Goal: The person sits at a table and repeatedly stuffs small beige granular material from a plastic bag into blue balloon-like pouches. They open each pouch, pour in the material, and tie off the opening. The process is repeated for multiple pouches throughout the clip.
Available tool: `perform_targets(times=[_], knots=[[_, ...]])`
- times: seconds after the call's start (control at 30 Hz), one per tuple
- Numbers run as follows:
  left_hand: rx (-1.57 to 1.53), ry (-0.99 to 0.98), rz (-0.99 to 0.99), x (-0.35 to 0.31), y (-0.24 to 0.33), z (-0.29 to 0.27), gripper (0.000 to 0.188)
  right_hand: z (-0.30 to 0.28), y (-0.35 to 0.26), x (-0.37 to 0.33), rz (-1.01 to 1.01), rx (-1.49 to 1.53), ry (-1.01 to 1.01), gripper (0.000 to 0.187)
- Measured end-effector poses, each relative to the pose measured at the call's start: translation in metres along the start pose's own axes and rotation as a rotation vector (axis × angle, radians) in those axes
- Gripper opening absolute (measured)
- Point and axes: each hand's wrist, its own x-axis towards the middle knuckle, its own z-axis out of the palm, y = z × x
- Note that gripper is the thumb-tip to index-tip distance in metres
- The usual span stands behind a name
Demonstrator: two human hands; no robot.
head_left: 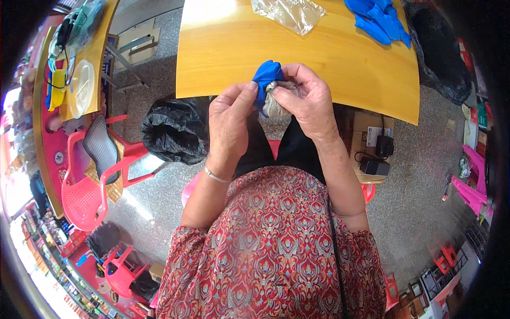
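Observation:
Both my hands are raised over the near edge of the yellow table, close together. My left hand [232,109] pinches a soft blue piece [267,73], thin and creased like balloon rubber, between thumb and fingers. In my right hand [309,101] sits a small greyish-beige bundle [276,105], round and wrapped in a clear-looking film, with a gathered knot near my thumb. The blue piece touches the bundle's left side. My fingers hide part of both.
On the yellow table [228,58] lie a clear plastic bag [291,13] and a heap of blue pieces [378,20]. Black bags [175,133] stand below left and beyond the right edge. A red chair [87,199] is at left; a cardboard box [366,127] holds black adapters at right.

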Motion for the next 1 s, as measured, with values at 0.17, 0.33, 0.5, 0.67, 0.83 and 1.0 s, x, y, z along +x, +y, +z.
perform_targets(times=[0.17,0.33,0.5,0.67,0.83,1.0], knots=[[0.195,0.032,0.228,-0.005,0.001,0.016,0.014,-0.001,-0.003,0.004,-0.028,-0.220,0.010,0.032],[0.192,0.037,0.224,-0.006,-0.003,0.018,0.015,-0.003,0.006,0.006,-0.186,-0.220,0.058,0.027],[0.496,0.168,0.630,-0.003,-0.005,0.017,0.021,-0.006,0.006,0.005,-0.101,-0.073,0.030,0.028],[0.911,0.056,0.799,0.001,0.005,0.015,0.019,-0.010,0.006,0.009,-0.106,-0.084,0.049,0.027],[0.957,-0.009,0.823,0.014,0.004,0.015,0.010,-0.011,0.013,0.011,-0.189,-0.274,0.131,0.026],[0.974,-0.007,0.902,0.016,-0.001,0.015,0.012,-0.008,0.007,0.008,-0.294,-0.476,0.201,0.024]])
